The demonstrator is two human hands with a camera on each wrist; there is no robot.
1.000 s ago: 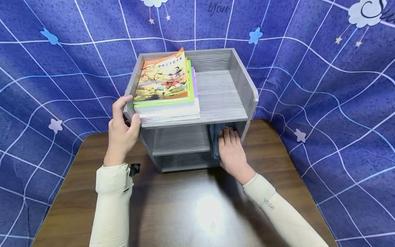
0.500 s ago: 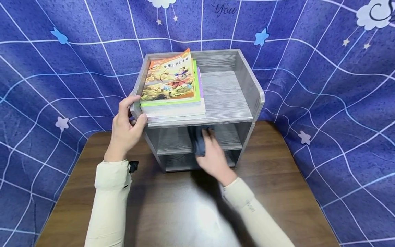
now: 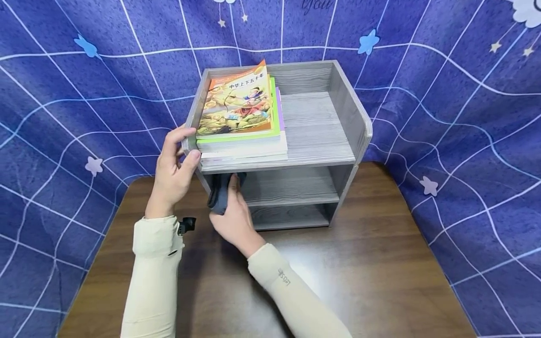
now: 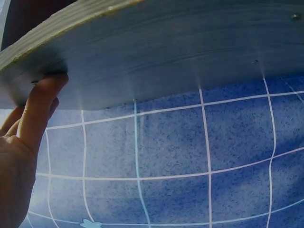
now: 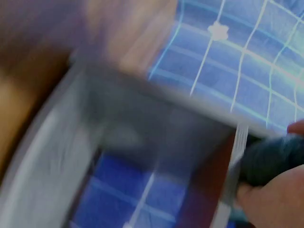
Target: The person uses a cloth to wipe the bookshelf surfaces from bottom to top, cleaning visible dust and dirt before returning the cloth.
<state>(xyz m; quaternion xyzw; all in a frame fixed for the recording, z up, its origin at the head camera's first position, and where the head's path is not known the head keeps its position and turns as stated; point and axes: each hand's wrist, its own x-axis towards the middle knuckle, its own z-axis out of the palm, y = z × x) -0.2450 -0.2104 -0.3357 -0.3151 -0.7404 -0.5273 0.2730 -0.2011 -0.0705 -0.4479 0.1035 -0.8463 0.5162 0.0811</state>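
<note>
Basically, L hand (image 3: 170, 171) pinching shelf (image 3: 314, 119), outer face (image 4: 156, 57) in L-wrist view, not head, R hand (image 3: 234, 216) gripping cloth (image 3: 220, 197)

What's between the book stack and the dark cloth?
The grey top board: the book stack rests on it; the right hand holds the dark cloth beneath. Seen in head view.

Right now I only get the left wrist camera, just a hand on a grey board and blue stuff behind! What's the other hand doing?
Observer: The right hand is holding a dark cloth at the left end of the upper opening in the grey shelf.
Operator: Ooh! Is anything on top?
Observer: Yes, a stack of books on the left part.
Operator: And what's it all standing on?
Observer: A brown wooden table.
</note>
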